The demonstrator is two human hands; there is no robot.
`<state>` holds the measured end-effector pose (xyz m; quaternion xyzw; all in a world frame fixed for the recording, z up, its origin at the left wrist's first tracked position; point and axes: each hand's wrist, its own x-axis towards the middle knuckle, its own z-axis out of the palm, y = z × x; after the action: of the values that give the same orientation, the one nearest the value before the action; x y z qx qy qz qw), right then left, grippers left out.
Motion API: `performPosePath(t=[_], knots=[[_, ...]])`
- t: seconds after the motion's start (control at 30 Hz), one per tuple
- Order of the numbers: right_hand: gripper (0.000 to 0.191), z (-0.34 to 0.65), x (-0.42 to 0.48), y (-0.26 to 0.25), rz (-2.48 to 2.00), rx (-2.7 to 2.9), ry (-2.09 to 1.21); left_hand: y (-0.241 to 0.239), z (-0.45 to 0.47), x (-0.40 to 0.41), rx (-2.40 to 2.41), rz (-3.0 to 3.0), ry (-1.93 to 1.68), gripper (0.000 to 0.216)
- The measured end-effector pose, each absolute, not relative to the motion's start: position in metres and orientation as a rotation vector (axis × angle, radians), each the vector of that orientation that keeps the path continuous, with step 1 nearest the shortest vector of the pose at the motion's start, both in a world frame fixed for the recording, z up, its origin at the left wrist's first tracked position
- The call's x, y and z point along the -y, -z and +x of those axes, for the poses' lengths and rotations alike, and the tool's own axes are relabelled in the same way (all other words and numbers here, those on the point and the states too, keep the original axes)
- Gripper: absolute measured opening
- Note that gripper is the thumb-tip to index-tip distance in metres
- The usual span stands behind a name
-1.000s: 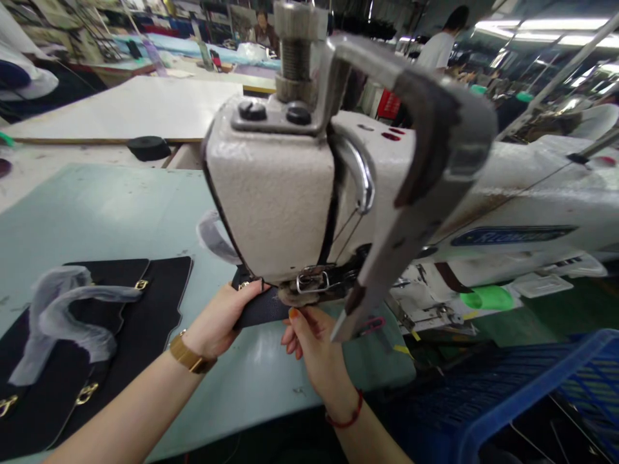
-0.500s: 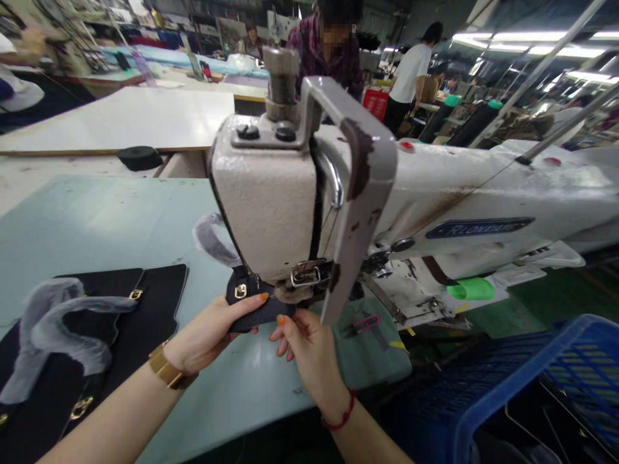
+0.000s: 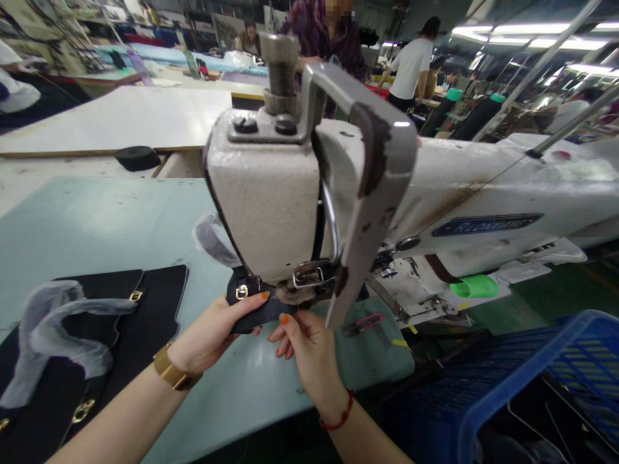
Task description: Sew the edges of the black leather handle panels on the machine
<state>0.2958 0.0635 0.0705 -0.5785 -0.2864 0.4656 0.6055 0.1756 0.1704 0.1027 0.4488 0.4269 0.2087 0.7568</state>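
Under the head of a white sewing machine [image 3: 264, 200] lies a black leather bag piece [image 3: 261, 314] with a gold buckle and a plastic-wrapped handle [image 3: 213, 238]. My left hand [image 3: 217, 332] grips its near left edge, thumb on top and fingers beneath. At the piece's right end, close to the presser foot, my right hand [image 3: 305, 341] pinches the edge between thumb and fingers; the other fingers are curled. The needle is hidden behind the machine's parts.
More black bag panels [image 3: 159, 303] with wrapped handles lie on the left. Pink-handled thread snips [image 3: 365, 324] rest right of my right hand. A blue plastic basket [image 3: 464, 412] holding dark pieces stands at lower right. Several people work beyond the machine.
The metal lever on the machine's head has swung slightly right and toward me. My hands and the leather piece have barely moved. The view tilts a little, and the person behind has shifted.
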Motion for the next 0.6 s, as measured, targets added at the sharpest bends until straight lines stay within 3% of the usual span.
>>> performPosePath(t=[0.6], knots=[[0.048,0.279,-0.082,-0.068,-1.317,0.598,-1.077,-0.115,0.182,-0.183,-0.888,1.016,-0.49,0.022]])
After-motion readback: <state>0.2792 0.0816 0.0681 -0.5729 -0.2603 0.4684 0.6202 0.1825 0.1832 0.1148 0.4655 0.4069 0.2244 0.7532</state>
